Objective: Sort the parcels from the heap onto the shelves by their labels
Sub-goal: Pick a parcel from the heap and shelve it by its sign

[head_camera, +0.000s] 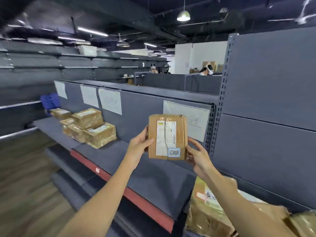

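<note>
A pendant lamp (pixel 183 15) glows at the top centre of the frame, hanging from a dark ceiling. Fluorescent tube lights (pixel 92 31) run across the upper left. A ceiling fan (pixel 121 41) shows just left of centre near the top. Two people wearing white headsets (pixel 207 70) appear behind grey partitions (pixel 171 81) in the middle distance, in front of a white wall (pixel 200 55). A blue stack of something (pixel 50 101), too blurred to name, sits at the left edge. Wood-look floor (pixel 25 177) fills the lower left.

A grey metal shelf (pixel 109 156) with a red front edge carried a small cluster of taped cardboard parcels (pixel 89 127) toward its left end. Some parcels were stacked two high.
</note>
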### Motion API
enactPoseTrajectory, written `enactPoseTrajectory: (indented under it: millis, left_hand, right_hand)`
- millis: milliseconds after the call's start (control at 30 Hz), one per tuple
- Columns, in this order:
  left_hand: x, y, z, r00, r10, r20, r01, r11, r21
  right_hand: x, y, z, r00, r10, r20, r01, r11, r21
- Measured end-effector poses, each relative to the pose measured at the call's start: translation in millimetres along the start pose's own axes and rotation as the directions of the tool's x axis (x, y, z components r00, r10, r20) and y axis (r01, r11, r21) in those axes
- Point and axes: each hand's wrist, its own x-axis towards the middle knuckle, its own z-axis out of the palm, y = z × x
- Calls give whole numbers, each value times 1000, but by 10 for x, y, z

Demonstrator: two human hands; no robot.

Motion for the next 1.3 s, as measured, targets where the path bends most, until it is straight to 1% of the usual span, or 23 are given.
enactPoseTrajectory:
  millis: [100,167,267,333,467,567,733,933,1067,1133,1300]
  left_hand:
    - [-148,121,-741,995,22,-102,-17,999,46]
    - [-246,201,-1249,982,50,-179,-43,998,43]
    - [-413,296,-2002,949,67,-309,-64,998,21]
    - [-512,323,-2497,920,77,-384,-69,997,35]
    - [-693,426,-3371,885,112,-453,-92,994,66]
    - [-696,450,-3886,868,104,-486,-76,994,77]
    - [-278,203,-4636,844,71,-532,-30,996,85]
    - [586,-144,-5490,858,68,-509,9,989,146]
    - [1226,-138,-6099,855,27,-517,50,990,135]
    - [1529,-81,-6413,848,29,-529,53,989,139]
    - [2164,-138,-7245,846,-10,-533,94,987,129]
  right_hand:
    - [145,232,773,990,36,135,-33,999,-26]
    - [221,395,1316,974,53,220,-45,998,-38]
    - [308,642,2141,946,62,319,-50,998,-47]
    - [345,799,2681,928,72,367,-54,997,-58]
    - [369,1124,3630,884,121,452,-104,993,-62]
    - [484,1345,4171,856,129,500,-106,992,-73]
    - [963,1636,4783,842,110,528,-71,993,-93]
    - [1892,2081,5529,877,134,461,-82,988,-131]
    - [2579,2266,6194,872,141,469,-83,986,-144]
    - [2874,2305,6529,864,144,483,-96,988,-124]
    - [3452,2433,7233,870,162,466,-118,985,-123]
